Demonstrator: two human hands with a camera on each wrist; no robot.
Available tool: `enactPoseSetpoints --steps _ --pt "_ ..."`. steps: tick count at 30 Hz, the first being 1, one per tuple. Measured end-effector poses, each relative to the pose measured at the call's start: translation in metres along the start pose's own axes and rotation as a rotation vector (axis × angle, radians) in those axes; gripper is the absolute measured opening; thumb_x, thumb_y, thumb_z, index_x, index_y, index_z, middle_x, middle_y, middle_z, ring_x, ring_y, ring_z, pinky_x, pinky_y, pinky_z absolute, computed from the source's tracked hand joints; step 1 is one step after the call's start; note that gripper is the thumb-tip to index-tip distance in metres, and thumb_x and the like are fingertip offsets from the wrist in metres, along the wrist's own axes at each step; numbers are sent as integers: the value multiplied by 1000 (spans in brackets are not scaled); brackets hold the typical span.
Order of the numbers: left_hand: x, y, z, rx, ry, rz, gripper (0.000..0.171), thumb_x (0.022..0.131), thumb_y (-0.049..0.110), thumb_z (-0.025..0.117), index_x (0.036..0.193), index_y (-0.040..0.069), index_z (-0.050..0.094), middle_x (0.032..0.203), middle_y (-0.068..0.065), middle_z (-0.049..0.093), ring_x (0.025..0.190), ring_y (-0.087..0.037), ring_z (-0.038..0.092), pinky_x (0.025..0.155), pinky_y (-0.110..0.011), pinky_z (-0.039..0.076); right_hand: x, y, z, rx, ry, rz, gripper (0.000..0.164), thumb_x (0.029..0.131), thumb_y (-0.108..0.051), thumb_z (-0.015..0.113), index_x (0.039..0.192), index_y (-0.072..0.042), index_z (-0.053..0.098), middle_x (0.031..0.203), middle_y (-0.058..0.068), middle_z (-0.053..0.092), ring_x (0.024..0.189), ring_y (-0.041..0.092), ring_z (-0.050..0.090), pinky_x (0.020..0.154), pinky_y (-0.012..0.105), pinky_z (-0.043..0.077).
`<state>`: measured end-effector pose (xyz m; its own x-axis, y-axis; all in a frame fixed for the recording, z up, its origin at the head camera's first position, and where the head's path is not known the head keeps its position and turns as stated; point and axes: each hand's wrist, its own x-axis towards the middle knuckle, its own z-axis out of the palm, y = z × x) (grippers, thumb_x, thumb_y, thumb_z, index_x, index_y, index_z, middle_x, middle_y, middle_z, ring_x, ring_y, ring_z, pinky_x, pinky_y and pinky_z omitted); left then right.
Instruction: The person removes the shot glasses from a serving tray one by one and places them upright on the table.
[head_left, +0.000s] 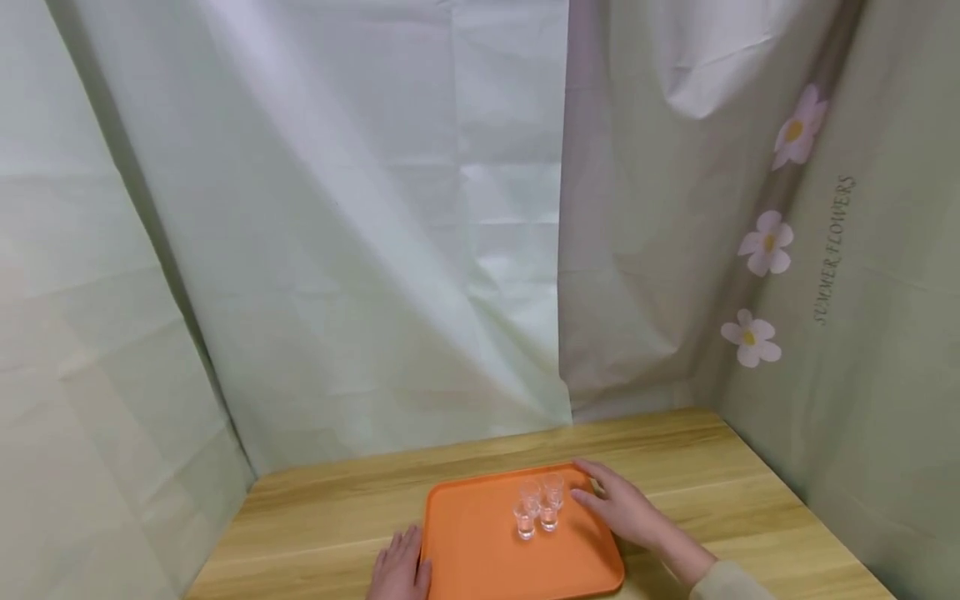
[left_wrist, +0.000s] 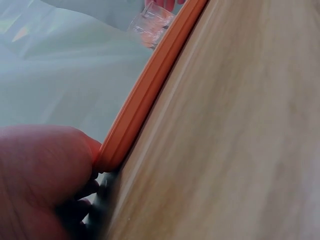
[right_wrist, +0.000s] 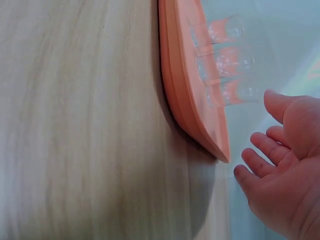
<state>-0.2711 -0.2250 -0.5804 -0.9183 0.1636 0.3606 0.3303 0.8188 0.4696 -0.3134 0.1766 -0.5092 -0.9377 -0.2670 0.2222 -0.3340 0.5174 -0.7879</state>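
Several small clear shot glasses (head_left: pixel 526 523) stand upright in a close cluster on an orange tray (head_left: pixel 468 550), toward its right rear. My right hand (head_left: pixel 624 507) is over the tray's right side, fingers spread and holding nothing, its thumb just right of the glasses. In the right wrist view that hand (right_wrist: pixel 280 165) shows its palm, apart from the glasses (right_wrist: pixel 227 62). At the tray's left edge lies my left hand (head_left: pixel 400 568), its fingers extended on the table and its thumb side against the rim. The left wrist view shows the left hand (left_wrist: pixel 40 175) at the tray's side (left_wrist: pixel 142 100).
The tray lies on a wood-grain table (head_left: pixel 322 508). Pale curtains (head_left: pixel 360 250) hang behind the table and along both sides. The right curtain carries printed white flowers (head_left: pixel 767 243) and lettering.
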Motion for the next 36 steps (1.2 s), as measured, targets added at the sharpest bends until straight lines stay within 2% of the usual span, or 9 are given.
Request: enactPoseSetpoints --steps 4,10,16,27,36 --pt "0 1 1 2 -18 -21 47 100 6 69 139 -19 61 142 -41 61 136 -68 51 109 -82 37 4 4 2 -3 -17 -14 57 110 -23 71 157 5 55 160 28 54 147 55 50 119 67 42" --pt "0 1 1 34 -11 -7 48 98 6 69 139 -18 62 142 -41 61 135 -67 53 108 -82 39 10 6 5 3 -35 -22 53 109 -15 72 156 4 57 161 26 54 152 52 45 122 69 36" --pt "1 2 1 4 -39 -31 47 100 6 67 141 -18 60 145 -41 59 138 -68 49 110 -83 36 13 6 9 -21 -25 -62 50 106 -9 73 152 6 60 156 26 59 149 52 48 122 70 35" --pt "3 6 -3 17 -17 -29 48 101 7 68 142 -16 61 146 -38 60 139 -65 50 112 -81 36 25 9 11 61 -92 -112 49 106 -2 70 151 12 57 151 32 60 138 52 60 114 65 46" --pt "0 1 1 14 -20 -34 47 100 5 68 141 -17 61 145 -39 61 138 -65 51 111 -81 36 28 9 18 42 -110 -101 48 104 -3 74 149 11 61 143 26 69 131 47 66 109 64 51"
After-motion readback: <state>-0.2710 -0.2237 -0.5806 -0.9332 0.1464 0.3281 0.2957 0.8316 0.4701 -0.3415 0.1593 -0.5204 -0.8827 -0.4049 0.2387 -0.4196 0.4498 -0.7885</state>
